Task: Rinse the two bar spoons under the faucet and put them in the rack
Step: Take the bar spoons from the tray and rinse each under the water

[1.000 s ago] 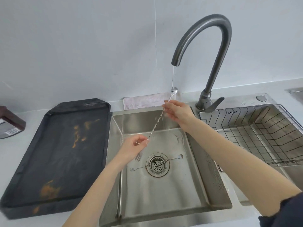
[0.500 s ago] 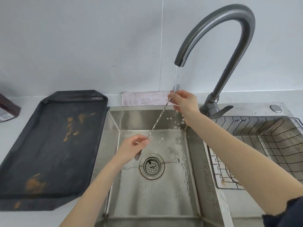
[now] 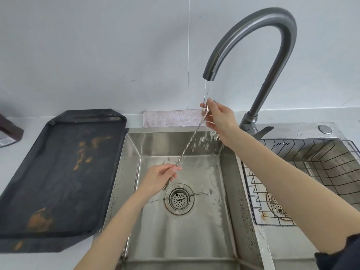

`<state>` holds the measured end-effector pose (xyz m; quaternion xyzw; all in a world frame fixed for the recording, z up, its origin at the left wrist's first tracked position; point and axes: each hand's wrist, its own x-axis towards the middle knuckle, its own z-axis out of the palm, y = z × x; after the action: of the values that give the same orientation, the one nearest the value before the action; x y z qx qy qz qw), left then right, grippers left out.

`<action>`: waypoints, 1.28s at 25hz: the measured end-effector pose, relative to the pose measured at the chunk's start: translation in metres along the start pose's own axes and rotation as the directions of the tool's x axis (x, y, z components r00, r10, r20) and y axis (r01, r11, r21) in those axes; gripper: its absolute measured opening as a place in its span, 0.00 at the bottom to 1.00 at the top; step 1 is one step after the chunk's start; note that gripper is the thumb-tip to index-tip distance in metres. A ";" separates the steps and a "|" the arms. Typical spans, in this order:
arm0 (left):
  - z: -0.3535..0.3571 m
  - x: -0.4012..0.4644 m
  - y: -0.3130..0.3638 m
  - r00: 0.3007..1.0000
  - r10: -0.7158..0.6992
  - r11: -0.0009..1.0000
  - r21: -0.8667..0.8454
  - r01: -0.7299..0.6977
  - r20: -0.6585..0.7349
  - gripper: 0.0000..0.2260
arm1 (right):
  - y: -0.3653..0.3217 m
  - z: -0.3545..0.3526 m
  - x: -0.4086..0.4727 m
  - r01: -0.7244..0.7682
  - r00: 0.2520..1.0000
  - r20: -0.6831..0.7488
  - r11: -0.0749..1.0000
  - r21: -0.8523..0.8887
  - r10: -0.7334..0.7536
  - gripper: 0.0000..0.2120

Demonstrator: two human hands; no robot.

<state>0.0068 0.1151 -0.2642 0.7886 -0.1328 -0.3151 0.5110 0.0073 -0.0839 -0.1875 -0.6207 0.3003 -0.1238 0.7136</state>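
A long twisted bar spoon (image 3: 190, 142) slants across the sink, held at both ends. My left hand (image 3: 160, 177) pinches its lower end above the drain. My right hand (image 3: 219, 118) grips its upper end, and the bowl sits hidden behind my fingers in the water stream. Water runs from the dark curved faucet (image 3: 251, 36) onto that end and splashes down. A second bar spoon (image 3: 202, 193) lies flat on the sink floor across the drain strainer (image 3: 179, 199). The wire rack (image 3: 311, 166) rests in the right basin.
A dark stained tray (image 3: 58, 172) lies on the counter left of the steel sink (image 3: 132, 172). A pale cloth (image 3: 171, 117) rests behind the sink against the wall. A brown box (image 3: 9, 131) stands at the far left. The faucet lever (image 3: 263, 131) points toward the rack.
My right hand has slid up the spoon to its top end under the stream, and water now splashes off it. The view has moved closer to the sink.
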 end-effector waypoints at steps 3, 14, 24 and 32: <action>0.001 0.001 -0.001 1.000 0.014 1.000 0.009 -0.014 -0.025 0.08 | 0.006 0.003 -0.004 0.018 0.999 0.050 1.000 -0.023 -0.017 0.12; -0.002 -0.011 0.046 0.966 0.089 0.989 -0.136 -0.057 0.242 0.10 | 0.041 -0.002 0.002 -0.009 1.000 -0.012 0.978 -0.210 0.007 0.31; 0.001 0.028 0.095 0.963 0.164 0.953 -0.287 -0.098 0.216 0.08 | 0.106 -0.011 -0.007 -0.260 0.958 0.031 0.911 -0.319 0.284 0.13; 0.022 0.066 0.105 0.989 0.139 0.990 0.021 -0.139 -0.041 0.08 | 0.113 -0.023 -0.028 -0.028 0.959 0.190 0.740 -0.671 0.209 0.12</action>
<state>0.0549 0.0179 -0.2004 0.7886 -0.1795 -0.2606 0.5272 -0.0506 -0.0649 -0.2890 -0.8230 0.2704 0.1169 0.4857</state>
